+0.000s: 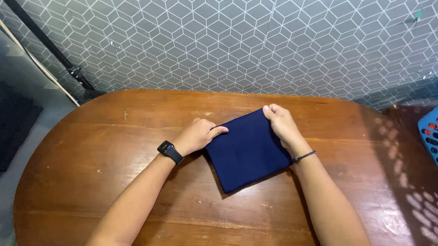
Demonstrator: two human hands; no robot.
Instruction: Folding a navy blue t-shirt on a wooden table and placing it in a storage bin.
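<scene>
The folded navy cloth (246,149) lies mid-table on the wooden table (102,163); the left hand (196,135) pinches its upper left corner, the right hand (283,124) pins the far right edge; uneven tension could likely skew the fold or slide the layers apart.

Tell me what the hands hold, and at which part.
Both hold the folded navy cloth: left hand at its left upper corner, right hand at its far right corner.
</scene>
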